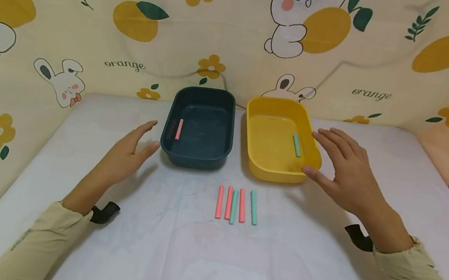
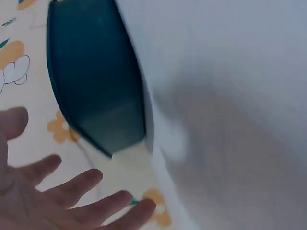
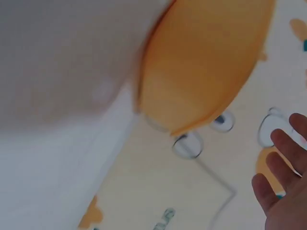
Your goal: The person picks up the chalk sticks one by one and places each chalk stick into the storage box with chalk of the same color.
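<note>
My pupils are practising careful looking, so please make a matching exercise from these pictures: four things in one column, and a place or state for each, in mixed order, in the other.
Things
1. Yellow tub
2. Left hand
3. Dark blue tub
4. Five loose sticks

Places and states
A. Has one pink stick inside
B. On the white table, in front of both tubs
C. Has one green stick inside
D. Holding nothing, beside the dark blue container

Right pairs: 1-C, 2-D, 3-A, 4-B
</note>
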`<state>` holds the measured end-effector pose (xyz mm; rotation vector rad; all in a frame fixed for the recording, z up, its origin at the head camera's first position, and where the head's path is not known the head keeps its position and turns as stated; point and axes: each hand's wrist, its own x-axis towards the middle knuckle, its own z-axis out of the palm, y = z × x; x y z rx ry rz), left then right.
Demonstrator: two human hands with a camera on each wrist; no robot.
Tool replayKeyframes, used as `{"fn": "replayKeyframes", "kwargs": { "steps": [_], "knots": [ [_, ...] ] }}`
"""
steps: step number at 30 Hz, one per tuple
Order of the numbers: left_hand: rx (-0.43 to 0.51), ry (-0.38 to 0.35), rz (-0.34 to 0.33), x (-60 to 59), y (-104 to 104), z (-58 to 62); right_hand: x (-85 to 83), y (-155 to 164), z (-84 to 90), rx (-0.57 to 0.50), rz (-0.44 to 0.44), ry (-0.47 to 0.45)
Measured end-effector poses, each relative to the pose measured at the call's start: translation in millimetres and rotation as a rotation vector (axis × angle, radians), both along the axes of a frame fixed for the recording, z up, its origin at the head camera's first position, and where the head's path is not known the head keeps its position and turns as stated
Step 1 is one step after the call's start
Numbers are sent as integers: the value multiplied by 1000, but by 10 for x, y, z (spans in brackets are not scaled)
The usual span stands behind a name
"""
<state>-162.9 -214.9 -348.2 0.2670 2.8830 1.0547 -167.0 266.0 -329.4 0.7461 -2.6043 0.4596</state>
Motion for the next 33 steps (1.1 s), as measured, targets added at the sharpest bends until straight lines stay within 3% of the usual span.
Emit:
{"fn": "replayKeyframes", "kwargs": {
  "steps": [7,11,18,22,33],
  "knots": [
    [396,-173,51,4,136,-9,101,-198,23,-92,111,-51],
    [516,-216,72,-6,182,-62,177,-306,16,-158,157,-138],
    [568,-269,125,-39,197,-156,304,-506,4,-205,167,-300],
    [581,-304,140,-38,208,-179,354,-597,-33,-171,198,-333],
    [586,-324,142,-66,239,-212,446,-766,-184,-35,227,-536]
  ]
}}
